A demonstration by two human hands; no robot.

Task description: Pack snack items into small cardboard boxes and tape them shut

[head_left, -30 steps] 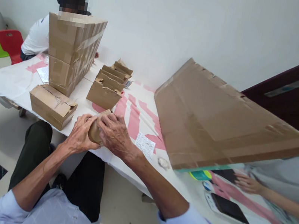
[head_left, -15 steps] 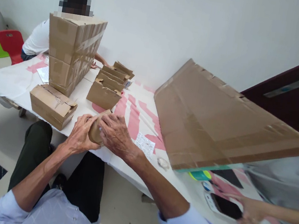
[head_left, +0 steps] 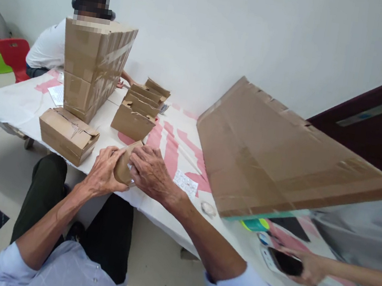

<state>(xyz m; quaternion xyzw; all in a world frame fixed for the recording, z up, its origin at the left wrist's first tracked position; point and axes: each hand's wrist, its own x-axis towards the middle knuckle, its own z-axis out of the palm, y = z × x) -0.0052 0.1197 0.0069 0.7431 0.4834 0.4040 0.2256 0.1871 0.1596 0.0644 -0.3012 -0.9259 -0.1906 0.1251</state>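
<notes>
Near the table's front edge, a small brown cardboard box (head_left: 123,167) is tilted between my two hands. My left hand (head_left: 104,171) grips its left side, thumb underneath and fingers over the top. The curled fingers of my right hand (head_left: 150,171) press on the box's right side, and a bit of something white, too small to name, shows at the fingertips. To the left lies a closed longer cardboard box (head_left: 64,137) with dark marks on top. Just beyond my hands stands a row of open cardboard boxes (head_left: 132,121). A white printed sheet (head_left: 185,183) lies right of my right hand.
A tall taped carton stack (head_left: 79,67) partly hides a person (head_left: 46,50) at the far left. A large cardboard panel (head_left: 275,161) leans across the table's right part. Beyond it, another person's hand (head_left: 311,268) holds a dark phone-like device (head_left: 284,262). A small whitish item (head_left: 208,208) lies nearby.
My right hand has shifted slightly to the right along the box, showing a little more of it. The other person's hand at right has moved slightly left with the dark device.
</notes>
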